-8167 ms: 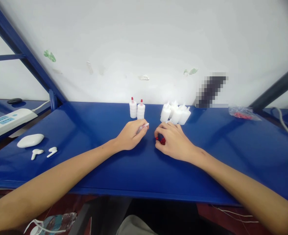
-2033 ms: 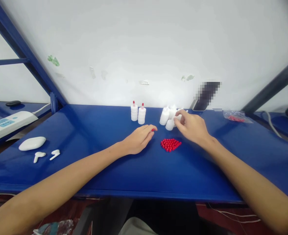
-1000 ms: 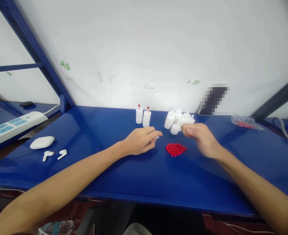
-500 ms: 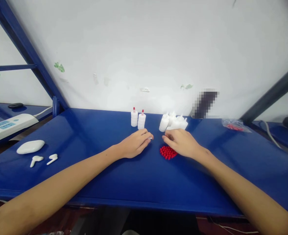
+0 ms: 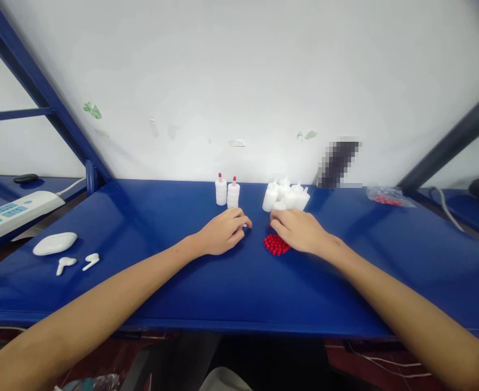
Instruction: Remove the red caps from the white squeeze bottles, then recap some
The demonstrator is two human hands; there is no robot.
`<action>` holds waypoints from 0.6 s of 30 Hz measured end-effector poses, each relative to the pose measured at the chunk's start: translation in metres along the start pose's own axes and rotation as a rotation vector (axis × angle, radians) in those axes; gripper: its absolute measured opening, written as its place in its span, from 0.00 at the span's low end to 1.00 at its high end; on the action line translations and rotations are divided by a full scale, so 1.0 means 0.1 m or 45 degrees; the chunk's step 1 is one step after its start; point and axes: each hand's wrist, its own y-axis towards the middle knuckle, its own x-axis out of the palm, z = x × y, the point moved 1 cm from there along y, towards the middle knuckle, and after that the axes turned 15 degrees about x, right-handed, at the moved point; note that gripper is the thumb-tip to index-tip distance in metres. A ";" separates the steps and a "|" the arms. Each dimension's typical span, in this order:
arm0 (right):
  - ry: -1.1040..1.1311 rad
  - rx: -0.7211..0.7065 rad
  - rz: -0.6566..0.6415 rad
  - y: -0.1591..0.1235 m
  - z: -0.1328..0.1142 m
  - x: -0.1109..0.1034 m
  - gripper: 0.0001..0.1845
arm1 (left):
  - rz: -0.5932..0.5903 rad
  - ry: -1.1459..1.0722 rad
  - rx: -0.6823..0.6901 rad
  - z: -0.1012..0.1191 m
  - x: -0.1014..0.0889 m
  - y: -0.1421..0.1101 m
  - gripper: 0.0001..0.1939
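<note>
My left hand (image 5: 222,231) is curled closed over a white squeeze bottle (image 5: 244,225); just a small white part shows between the fingers, and the rest is hidden. To its right, my right hand (image 5: 298,231) has its thumb and fingers drawn together beside a pile of small red caps (image 5: 275,245), covering part of it. What those fingers hold, if anything, is hidden. Beyond my left hand stand two white bottles with red tips, one (image 5: 220,193) slightly left of the other (image 5: 233,194). Behind my right hand is a cluster of white bottles (image 5: 270,197) without red caps.
On the blue table (image 5: 239,293) at left lie a white earphone case (image 5: 55,244) and two earphones (image 5: 65,264). A power strip (image 5: 15,214) is past the left edge. A clear bag of red pieces (image 5: 389,197) lies at the back right, near the blue frame post (image 5: 447,144).
The view has shifted slightly, moving the scene within the picture. My right fingers have come a little closer to the red caps; my left hand remains closed with the white piece showing.
</note>
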 end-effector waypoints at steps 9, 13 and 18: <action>0.138 -0.088 0.030 0.02 0.10 0.07 0.12 | -0.010 0.022 -0.025 0.00 0.00 0.00 0.16; 0.275 -0.159 -0.009 0.05 0.10 0.10 0.11 | 0.001 0.025 -0.019 -0.02 0.01 -0.01 0.16; 0.402 -0.343 -0.023 0.05 0.05 0.13 0.11 | 0.024 0.029 -0.018 -0.03 0.03 -0.01 0.16</action>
